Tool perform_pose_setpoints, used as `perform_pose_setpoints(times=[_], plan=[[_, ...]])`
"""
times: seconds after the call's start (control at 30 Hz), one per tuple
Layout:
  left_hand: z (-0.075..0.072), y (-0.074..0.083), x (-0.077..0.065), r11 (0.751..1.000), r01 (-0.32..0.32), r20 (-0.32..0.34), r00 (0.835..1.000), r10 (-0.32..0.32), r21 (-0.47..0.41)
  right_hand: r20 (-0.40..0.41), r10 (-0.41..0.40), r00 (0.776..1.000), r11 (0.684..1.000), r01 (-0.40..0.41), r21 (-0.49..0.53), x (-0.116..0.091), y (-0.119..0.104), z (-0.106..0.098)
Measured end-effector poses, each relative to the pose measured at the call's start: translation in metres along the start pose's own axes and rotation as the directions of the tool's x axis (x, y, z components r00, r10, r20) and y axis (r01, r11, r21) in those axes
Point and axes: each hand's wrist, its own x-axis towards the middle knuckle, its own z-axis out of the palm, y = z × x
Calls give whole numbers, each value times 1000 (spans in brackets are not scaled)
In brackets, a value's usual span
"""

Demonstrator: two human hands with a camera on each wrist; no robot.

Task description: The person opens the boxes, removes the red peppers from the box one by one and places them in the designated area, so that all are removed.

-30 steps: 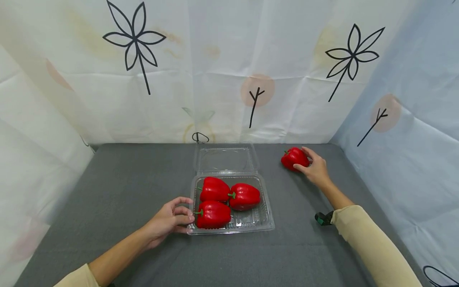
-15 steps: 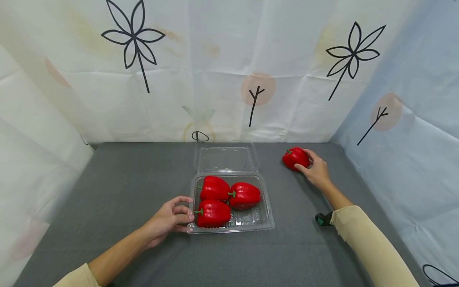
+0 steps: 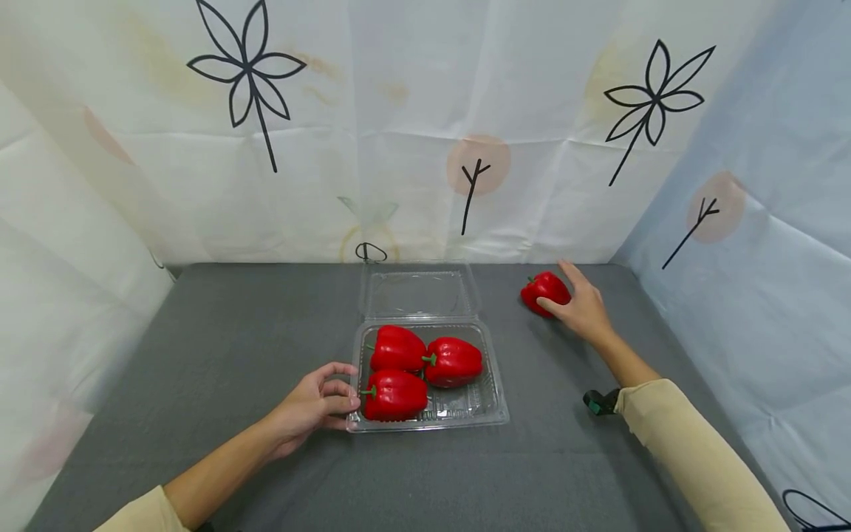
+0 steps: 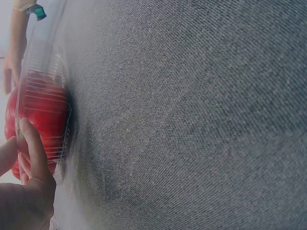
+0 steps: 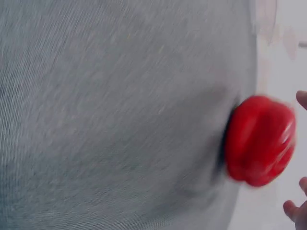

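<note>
At the back right of the table lies a red bell pepper (image 3: pixel 545 292) with a green stem. My right hand (image 3: pixel 586 309) is just beside it, thumb and fingers spread; in the right wrist view the fingertips (image 5: pixel 290 209) stand apart from the pepper. A clear plastic clamshell container (image 3: pixel 468 410) sits in the middle, holding a front-left pepper (image 3: pixel 395 396), a back-left pepper (image 3: pixel 397 349) and a right-hand pepper (image 3: pixel 455 362). My left hand (image 3: pixel 312 403) pinches the container's left rim between thumb and fingers, as the left wrist view (image 4: pixel 33 163) shows.
The container's lid (image 3: pixel 419 295) is folded back toward the rear wall. A grey cloth covers the table (image 3: pixel 233 332). White printed curtains (image 3: pixel 412 111) close off the back and both sides. A dark wrist camera (image 3: pixel 600 403) sits at the right cuff.
The right hand's fingers have spread off the lone pepper, which they held before. That pepper has shifted very slightly left. The left hand and the container stay where they were.
</note>
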Motion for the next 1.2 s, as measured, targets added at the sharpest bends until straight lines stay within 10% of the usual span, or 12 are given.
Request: perform_pose_setpoints(times=[0.37,1.2], plan=[[0,1,-1,1000,9,-9,1000,-9,3,139,-287,948,953,269,137,-5,-65,10],[0,2,-2,1000,1,3,1000,-1,9,617,-463,636,886,360,293,-31,-120,34]])
